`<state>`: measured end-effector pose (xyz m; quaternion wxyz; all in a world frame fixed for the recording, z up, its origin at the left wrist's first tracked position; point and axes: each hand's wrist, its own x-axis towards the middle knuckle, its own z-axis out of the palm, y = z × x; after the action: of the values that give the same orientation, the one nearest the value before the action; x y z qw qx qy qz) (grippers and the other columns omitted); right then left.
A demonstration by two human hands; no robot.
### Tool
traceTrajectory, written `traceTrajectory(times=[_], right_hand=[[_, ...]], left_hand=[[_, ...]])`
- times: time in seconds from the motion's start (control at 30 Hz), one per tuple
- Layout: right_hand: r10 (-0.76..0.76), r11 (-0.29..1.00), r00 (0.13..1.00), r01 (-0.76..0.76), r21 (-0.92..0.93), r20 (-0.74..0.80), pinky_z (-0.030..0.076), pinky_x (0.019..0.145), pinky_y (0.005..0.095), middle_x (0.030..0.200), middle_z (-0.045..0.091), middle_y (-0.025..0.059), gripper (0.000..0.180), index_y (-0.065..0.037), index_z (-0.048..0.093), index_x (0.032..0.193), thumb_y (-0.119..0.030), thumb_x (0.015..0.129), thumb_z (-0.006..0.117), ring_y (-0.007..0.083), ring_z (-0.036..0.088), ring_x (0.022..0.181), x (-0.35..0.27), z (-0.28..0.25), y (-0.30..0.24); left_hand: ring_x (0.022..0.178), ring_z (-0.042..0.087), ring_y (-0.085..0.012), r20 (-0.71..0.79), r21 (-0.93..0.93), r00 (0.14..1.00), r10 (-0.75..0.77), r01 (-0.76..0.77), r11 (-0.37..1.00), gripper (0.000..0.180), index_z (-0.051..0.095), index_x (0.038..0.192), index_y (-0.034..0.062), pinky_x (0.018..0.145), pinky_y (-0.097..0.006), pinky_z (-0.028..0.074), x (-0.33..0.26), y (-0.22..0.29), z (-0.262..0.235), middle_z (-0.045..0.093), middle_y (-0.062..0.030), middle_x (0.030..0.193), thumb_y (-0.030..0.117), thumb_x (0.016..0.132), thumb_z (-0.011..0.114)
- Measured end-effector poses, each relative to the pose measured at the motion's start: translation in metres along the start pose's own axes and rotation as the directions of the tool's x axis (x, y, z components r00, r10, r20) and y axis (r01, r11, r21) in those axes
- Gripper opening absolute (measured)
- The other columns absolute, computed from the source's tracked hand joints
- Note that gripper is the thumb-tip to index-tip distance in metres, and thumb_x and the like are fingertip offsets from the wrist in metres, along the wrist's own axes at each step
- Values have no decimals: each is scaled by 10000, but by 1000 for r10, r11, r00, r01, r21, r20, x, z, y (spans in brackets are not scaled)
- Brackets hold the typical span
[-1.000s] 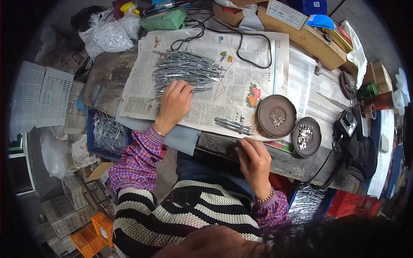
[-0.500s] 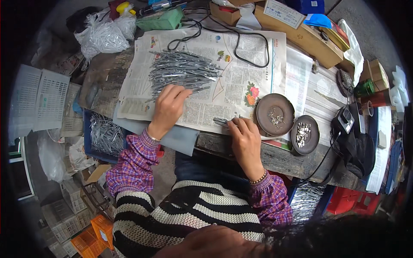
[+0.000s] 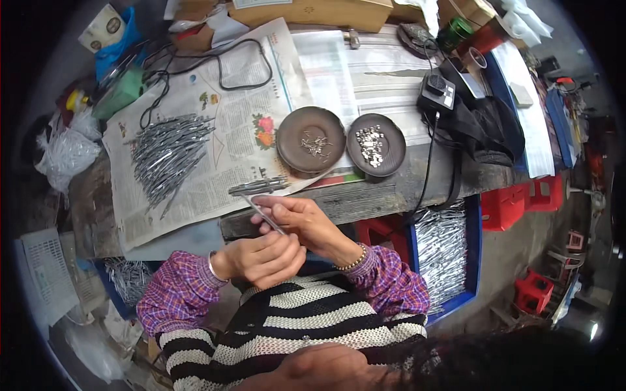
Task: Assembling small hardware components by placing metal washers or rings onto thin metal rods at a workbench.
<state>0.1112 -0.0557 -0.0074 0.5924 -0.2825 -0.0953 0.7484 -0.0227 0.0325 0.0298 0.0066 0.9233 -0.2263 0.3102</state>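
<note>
Close in front of my body, over the bench's near edge, my two hands have come together. A slim grey metal strip (image 3: 262, 213) slants up and left from between them. Its lower end is in the closed fingers of my left hand (image 3: 266, 259), while my right hand (image 3: 306, 223) grips it from the side with thumb and fingers. Just beyond them, a small bundle of similar strips (image 3: 257, 186) lies on the newspaper (image 3: 225, 159). The large pile of strips (image 3: 171, 153) spreads farther left.
Two dark round dishes hold small parts: thin pins in the left dish (image 3: 288, 146), shiny bits in the right dish (image 3: 399, 151). A black cord (image 3: 244, 86) loops across the newspaper. Blue crates (image 3: 475, 254) of metal strips stand below the bench. Red stools (image 3: 535, 290) are at right.
My left hand has left the large pile and met my right hand near my body, where both now hold one strip. The whole view has swung to the right.
</note>
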Motion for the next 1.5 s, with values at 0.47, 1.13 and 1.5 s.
traceTrajectory(times=[0.47, 1.13, 1.5], right_hand=[[-226, 969, 945, 242, 41, -235, 445, 533, 204, 913, 603, 90, 312, -15, 478, 1197, -58, 899, 563, 107, 539, 616, -53, -37, 6], [-267, 962, 912, 271, -29, -311, 370, 504, 182, 911, 603, 68, 362, 14, 478, 1271, -86, 926, 524, 55, 446, 575, -62, -42, 7], [-339, 938, 889, 343, -41, -308, 379, 541, 197, 926, 587, 78, 364, 32, 496, 1270, -71, 923, 529, 75, 452, 610, -59, -46, 13]], left_hand=[[1026, 519, -319, 156, -147, 753, -639, 657, 739, 344, 616, 1060, 24, 892, -433, 440, 22, -77, 50, 579, -111, 1010, 24, 718, 651], [1091, 521, -308, 184, -42, 739, -648, 665, 746, 229, 626, 895, 64, 910, -416, 386, 8, -66, 57, 590, -94, 1069, 32, 679, 693], [836, 609, -248, 121, -414, 640, -758, 727, 548, 124, 619, 731, 28, 797, -337, 448, 11, -68, 55, 638, -74, 812, -4, 640, 696]])
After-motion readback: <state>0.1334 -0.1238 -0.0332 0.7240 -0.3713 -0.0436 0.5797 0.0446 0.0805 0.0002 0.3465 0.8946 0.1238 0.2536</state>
